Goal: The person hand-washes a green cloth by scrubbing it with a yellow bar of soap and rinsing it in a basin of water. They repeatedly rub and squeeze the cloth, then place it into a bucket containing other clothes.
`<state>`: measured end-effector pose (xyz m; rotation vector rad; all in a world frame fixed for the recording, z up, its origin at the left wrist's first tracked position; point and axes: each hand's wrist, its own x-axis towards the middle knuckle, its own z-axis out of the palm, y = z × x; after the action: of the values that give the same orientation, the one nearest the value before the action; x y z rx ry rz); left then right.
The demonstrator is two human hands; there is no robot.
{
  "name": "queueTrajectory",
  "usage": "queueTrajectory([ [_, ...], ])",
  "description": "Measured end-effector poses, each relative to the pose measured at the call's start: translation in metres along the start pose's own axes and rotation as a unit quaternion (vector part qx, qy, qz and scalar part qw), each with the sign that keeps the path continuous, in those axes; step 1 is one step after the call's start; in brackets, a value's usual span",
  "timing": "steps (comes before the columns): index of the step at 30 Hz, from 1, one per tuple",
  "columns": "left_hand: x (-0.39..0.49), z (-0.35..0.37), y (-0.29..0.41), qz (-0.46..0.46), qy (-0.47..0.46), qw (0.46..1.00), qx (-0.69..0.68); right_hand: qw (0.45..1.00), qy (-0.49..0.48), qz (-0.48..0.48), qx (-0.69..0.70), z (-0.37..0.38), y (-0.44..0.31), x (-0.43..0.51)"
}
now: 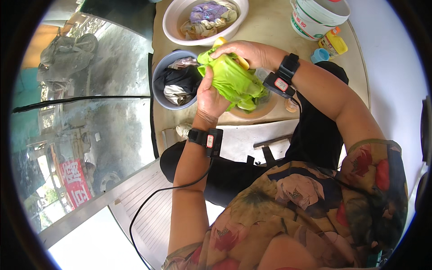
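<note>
A wet, bright green cloth [233, 79] is held up between my two hands. My left hand [211, 98] grips its lower left side, the thumb pointing up over the fabric. My right hand [241, 52] holds its upper edge, with a yellow object [243, 63], perhaps a brush or a bar of soap, showing under the palm. The lower end of the cloth hangs over a round basin [248, 114] of which only the rim and part of the inside show. Left of my hands stands a blue-grey bucket [158, 96] with dark and pale cloths [179, 79] in it.
A white basin [168, 28] with purple and cream cloths [208, 13] in water stands beyond my hands. At the upper right are a white plastic bucket [305, 22], a yellow bottle [332, 44] and a blue cup [319, 56]. A glass pane [118, 67] runs along the left, a pale wall [391, 67] along the right.
</note>
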<state>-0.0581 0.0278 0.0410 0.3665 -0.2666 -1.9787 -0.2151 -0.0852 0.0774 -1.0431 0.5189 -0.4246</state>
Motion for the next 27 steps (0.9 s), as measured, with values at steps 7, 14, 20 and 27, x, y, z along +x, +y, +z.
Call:
queueTrajectory([
  [7,0.003,-0.014,0.009,0.026,0.002,0.997,-0.066,0.892,0.280,-0.221,-0.278,-0.010,0.006,0.028],
  [14,0.007,-0.019,0.009,0.039,-0.196,0.950,-0.239,0.648,0.052,-0.460,-0.605,0.040,0.026,0.015],
  [20,0.012,-0.030,-0.004,0.040,-0.048,0.994,-0.093,0.764,0.191,-0.280,-0.549,0.044,0.036,0.025],
  [27,0.011,-0.037,0.001,0.029,-0.047,0.989,-0.140,0.785,0.201,-0.278,-0.515,0.045,0.035,0.029],
])
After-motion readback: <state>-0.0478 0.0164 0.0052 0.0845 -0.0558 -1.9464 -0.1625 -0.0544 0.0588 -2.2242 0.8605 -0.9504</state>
